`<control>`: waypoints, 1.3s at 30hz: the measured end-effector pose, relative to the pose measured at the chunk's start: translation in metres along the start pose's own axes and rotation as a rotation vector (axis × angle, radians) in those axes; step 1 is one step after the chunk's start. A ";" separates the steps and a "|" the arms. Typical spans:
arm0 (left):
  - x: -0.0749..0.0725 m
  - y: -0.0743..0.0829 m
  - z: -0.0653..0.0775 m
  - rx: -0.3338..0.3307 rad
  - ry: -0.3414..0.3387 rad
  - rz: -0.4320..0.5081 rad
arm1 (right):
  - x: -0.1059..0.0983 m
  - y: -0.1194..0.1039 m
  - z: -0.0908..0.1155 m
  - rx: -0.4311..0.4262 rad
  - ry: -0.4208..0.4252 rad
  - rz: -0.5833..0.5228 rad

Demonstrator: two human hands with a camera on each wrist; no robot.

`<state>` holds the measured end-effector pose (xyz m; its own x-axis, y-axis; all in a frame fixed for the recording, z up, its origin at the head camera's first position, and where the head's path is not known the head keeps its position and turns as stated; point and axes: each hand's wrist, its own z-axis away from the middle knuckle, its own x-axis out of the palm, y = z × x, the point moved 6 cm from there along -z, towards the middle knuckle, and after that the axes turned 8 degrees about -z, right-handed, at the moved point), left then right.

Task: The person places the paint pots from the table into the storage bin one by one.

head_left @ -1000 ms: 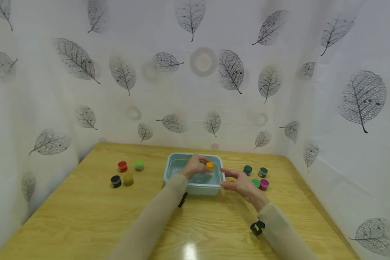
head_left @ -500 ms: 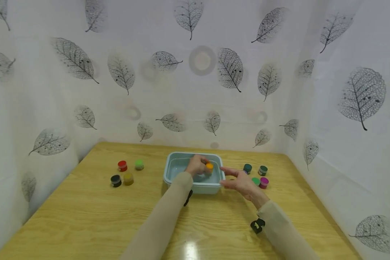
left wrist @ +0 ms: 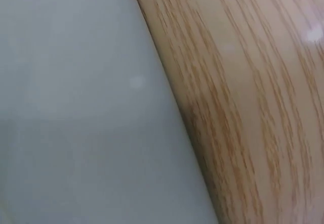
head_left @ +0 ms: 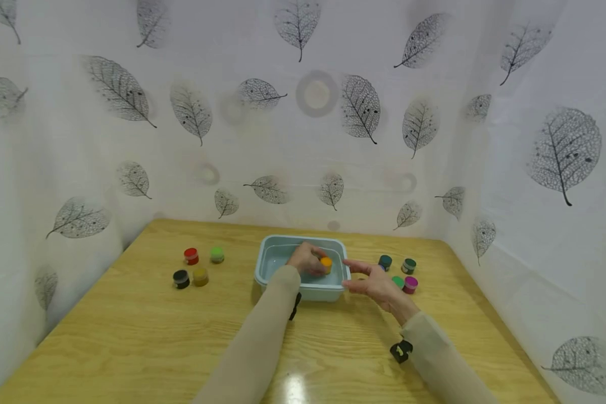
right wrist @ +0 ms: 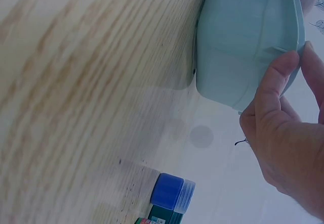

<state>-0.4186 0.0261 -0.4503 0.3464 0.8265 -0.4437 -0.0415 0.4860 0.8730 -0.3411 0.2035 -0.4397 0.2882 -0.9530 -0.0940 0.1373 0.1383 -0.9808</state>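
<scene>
Inside the pale blue plastic basin [head_left: 319, 293], my left hand [head_left: 305, 259] holds a small orange-lidded paint jar [head_left: 326, 266] low near the right end. The fingers partly cover the jar, and its base is hard to see. At the basin's right side, my right hand [head_left: 381, 287] holds the rim with its thumb and fingertips; the right wrist view shows the thumb against the edge of the basin [right wrist: 235, 47]. Only the basin's outer wall [left wrist: 91, 107] and the table appear in the left wrist view, so the left hand is hidden there.
Red [head_left: 191, 256], light green [head_left: 216, 255], black [head_left: 180, 279] and yellow [head_left: 200, 276] jars stand left on the wooden table [head_left: 146, 336]. Right of the basin are dark green [head_left: 409, 266], teal [head_left: 385, 262], green [head_left: 398, 282] and magenta [head_left: 410, 285] jars, plus a blue one [right wrist: 167, 189]. A leaf-patterned curtain hangs behind.
My left hand has lowered the orange paint jar deeper into the basin, and the left forearm has shifted slightly right. The right hand stays at the rim.
</scene>
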 end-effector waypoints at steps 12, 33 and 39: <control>-0.001 0.001 0.005 0.026 -0.024 0.026 | 0.000 0.001 0.000 0.008 0.002 -0.002; -0.006 0.002 -0.003 -0.023 0.109 -0.011 | -0.002 0.001 -0.002 0.006 0.005 0.000; -0.012 0.002 -0.006 -0.023 0.181 -0.062 | -0.001 0.002 -0.001 0.009 0.008 -0.014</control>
<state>-0.4283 0.0186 -0.4445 0.1744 0.8312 -0.5279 -0.0471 0.5426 0.8387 -0.3423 0.2042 -0.4419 0.2782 -0.9571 -0.0815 0.1498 0.1270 -0.9805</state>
